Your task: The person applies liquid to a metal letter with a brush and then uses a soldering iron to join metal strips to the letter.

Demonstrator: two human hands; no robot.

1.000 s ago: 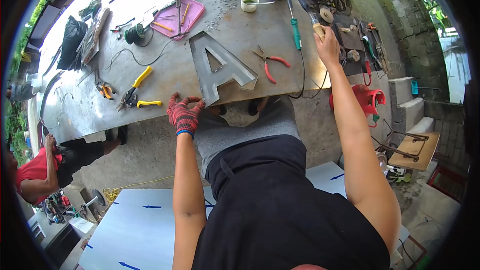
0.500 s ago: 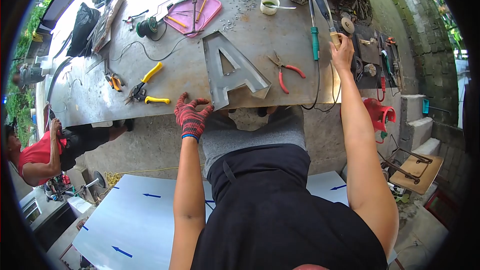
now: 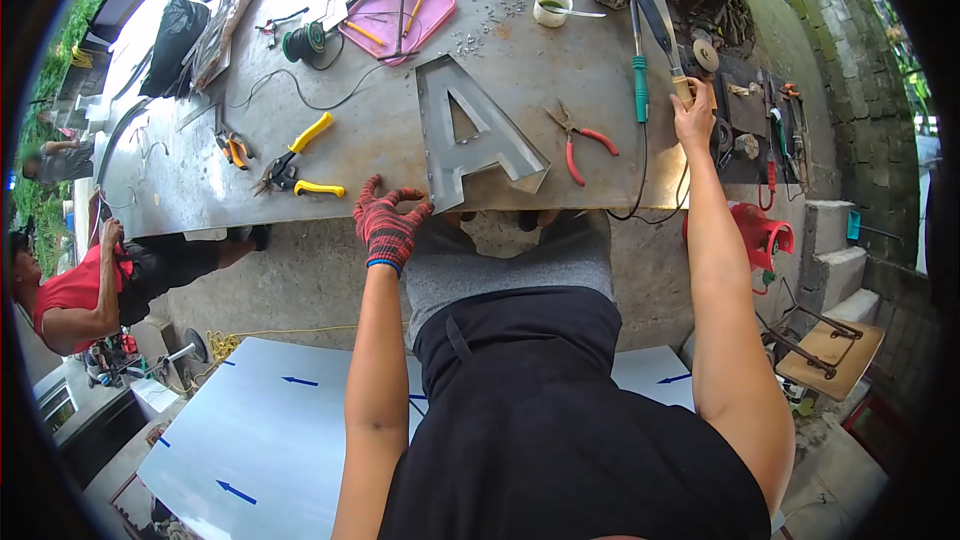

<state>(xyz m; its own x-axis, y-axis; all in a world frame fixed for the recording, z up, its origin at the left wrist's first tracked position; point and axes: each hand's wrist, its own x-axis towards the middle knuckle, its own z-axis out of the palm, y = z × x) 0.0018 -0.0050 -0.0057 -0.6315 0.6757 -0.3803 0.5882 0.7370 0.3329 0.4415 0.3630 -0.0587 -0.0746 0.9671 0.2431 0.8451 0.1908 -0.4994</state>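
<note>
A sheet-metal letter A (image 3: 478,135) lies on the metal table (image 3: 380,140), its feet at the near edge. My left hand (image 3: 390,223), in a red knit glove, pinches the lower left foot of the letter at the table's edge. My bare right hand (image 3: 692,116) reaches to the far right of the table and grips the wooden handle of a soldering iron (image 3: 660,28) that lies pointing away from me. A second iron with a green handle (image 3: 638,70) lies just left of it.
Red-handled pliers (image 3: 580,143) lie right of the letter, yellow-handled snips (image 3: 295,168) left of it. A pink tray (image 3: 398,12), a wire spool (image 3: 300,42) and a white cup (image 3: 552,6) sit farther back. A person in red (image 3: 75,295) crouches at lower left.
The view has shifted slightly, so the table sits a little lower in frame. Both hands keep their holds on the letter and the iron's handle.
</note>
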